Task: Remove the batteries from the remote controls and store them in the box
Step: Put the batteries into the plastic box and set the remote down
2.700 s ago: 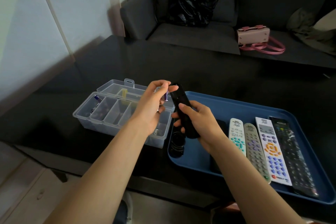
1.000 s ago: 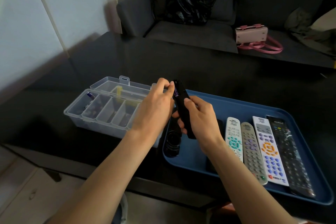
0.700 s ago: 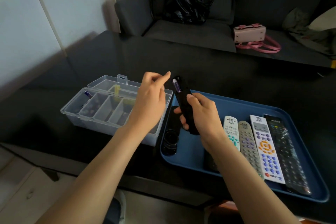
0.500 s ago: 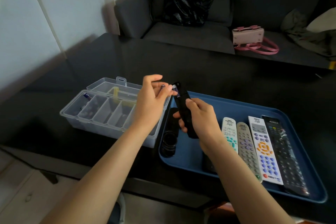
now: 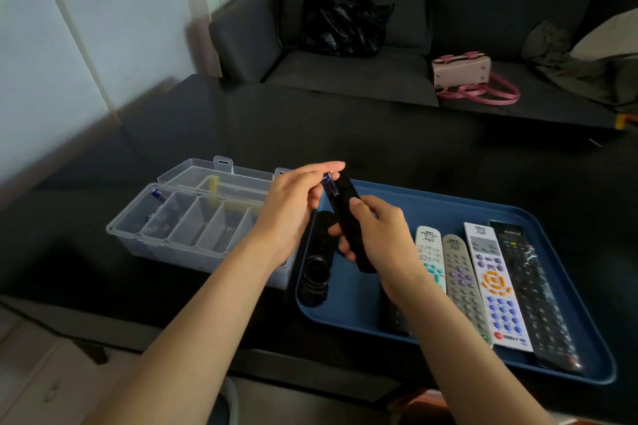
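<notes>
My right hand point(image 5: 374, 233) grips a slim black remote point(image 5: 347, 217) upright over the blue tray point(image 5: 448, 207). At the remote's top end sits a purple battery point(image 5: 329, 183), which my left hand point(image 5: 293, 207) pinches between thumb and fingers. To the left stands the clear plastic box point(image 5: 179, 228) with its lid open and several compartments; a battery point(image 5: 158, 196) lies in its far-left compartment. Several more remotes point(image 5: 483, 279) lie side by side in the tray.
A black remote point(image 5: 316, 266) lies at the tray's left edge. The black table point(image 5: 345, 134) stretches back to a dark sofa holding a black bag point(image 5: 341, 24) and a pink handbag point(image 5: 464, 74). The table's front edge is close to me.
My left hand came off the remote's top, fingers spread, then went back and now pinches the battery at the remote's upper end. My right hand kept holding the remote.
</notes>
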